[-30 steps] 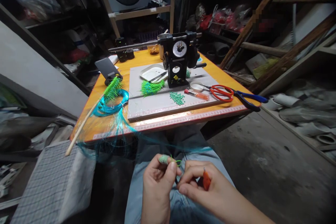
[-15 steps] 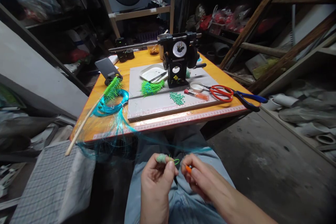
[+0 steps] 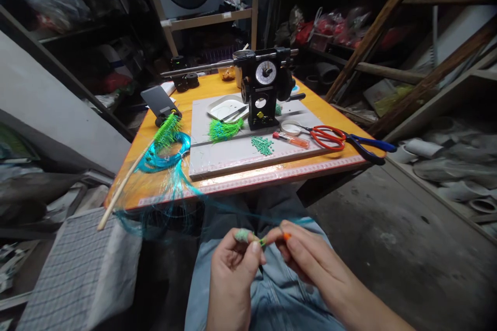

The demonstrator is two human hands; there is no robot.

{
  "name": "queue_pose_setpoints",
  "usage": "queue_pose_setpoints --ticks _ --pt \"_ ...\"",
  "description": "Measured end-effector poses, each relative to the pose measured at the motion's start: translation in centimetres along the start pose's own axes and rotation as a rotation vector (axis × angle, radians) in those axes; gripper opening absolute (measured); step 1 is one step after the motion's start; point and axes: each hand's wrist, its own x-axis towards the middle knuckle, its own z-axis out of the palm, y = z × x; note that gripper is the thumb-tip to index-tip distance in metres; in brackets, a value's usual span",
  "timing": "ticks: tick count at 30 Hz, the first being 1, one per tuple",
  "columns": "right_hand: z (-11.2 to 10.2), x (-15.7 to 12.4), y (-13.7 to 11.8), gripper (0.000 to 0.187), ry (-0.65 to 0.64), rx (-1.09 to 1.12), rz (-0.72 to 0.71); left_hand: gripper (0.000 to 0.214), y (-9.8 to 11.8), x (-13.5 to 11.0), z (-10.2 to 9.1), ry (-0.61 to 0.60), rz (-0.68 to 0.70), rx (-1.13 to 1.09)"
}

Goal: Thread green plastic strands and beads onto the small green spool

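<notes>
Before the table [image 3: 334,114], above the lap [image 3: 272,289], the left hand [image 3: 235,269] pinches the green strand [image 3: 262,241] and the right hand [image 3: 306,258] holds an orange tool [image 3: 287,236], so small, gentle movements seem best.

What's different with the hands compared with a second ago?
The right hand shifted up, and its index finger now reaches to the green strand. The orange tool it holds has moved up and leftward in the picture. I see nothing let go. The left hand still pinches the strand; the black machine and green beads stayed put.
</notes>
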Motion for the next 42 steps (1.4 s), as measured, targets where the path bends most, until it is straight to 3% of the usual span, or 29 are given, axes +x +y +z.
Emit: queue_pose_setpoints --ticks 3,7,11,16,18,22,25,29,31,34,37,39,42 --pt "-0.2 0.1 -0.6 0.027 -0.037 -0.139 -0.125 0.019 0.1 0.1 0.0 0.024 0.001 -0.007" --pt "0.4 0.4 -0.2 0.028 0.005 -0.166 -0.148 0.020 0.1 -0.1 0.2 -0.024 -0.018 0.003" --pt "1.2 0.5 0.8 0.023 0.106 0.043 -0.065 0.023 -0.2 -0.1 0.0 -0.086 -0.041 0.020" --pt "0.8 0.3 1.3 0.025 -0.032 0.428 0.119 0.026 -0.1 0.1 -0.3 -0.149 -0.076 0.016" --pt "0.0 0.3 1.0 0.022 -0.047 0.342 0.036 0.025 0.2 0.1 -0.2 -0.134 -0.072 0.048" --pt "-1.6 0.4 -0.2 0.017 -0.100 -0.124 -0.207 0.016 0.4 0.0 -0.1 -0.048 0.013 0.231" --pt "-1.6 0.3 -0.3 0.025 -0.062 -0.285 -0.252 0.009 0.1 -0.1 -0.1 -0.024 0.107 0.412" --pt "-0.8 0.1 0.5 0.024 0.066 -0.157 -0.255 0.006 0.0 0.0 -0.3 -0.068 0.086 0.440" --pt "-0.9 0.1 0.7 0.021 0.023 -0.106 -0.246 0.006 0.3 0.0 -0.4 -0.087 0.070 0.447" --pt "-1.1 0.2 0.7 0.023 -0.043 -0.222 -0.304 0.005 0.8 0.0 -0.3 -0.082 0.142 0.594" --pt "-0.9 0.3 0.7 0.032 0.047 -0.337 -0.376 0.005 1.1 -0.1 -0.2 -0.077 0.224 0.719" --pt "-0.8 0.4 0.8 0.032 0.094 -0.269 -0.377 0.006 1.2 -0.1 -0.3 -0.099 0.208 0.692" --pt "-1.2 0.6 0.8 0.028 0.013 -0.171 -0.360 0.007 1.4 0.1 -0.6 -0.166 0.146 0.627"
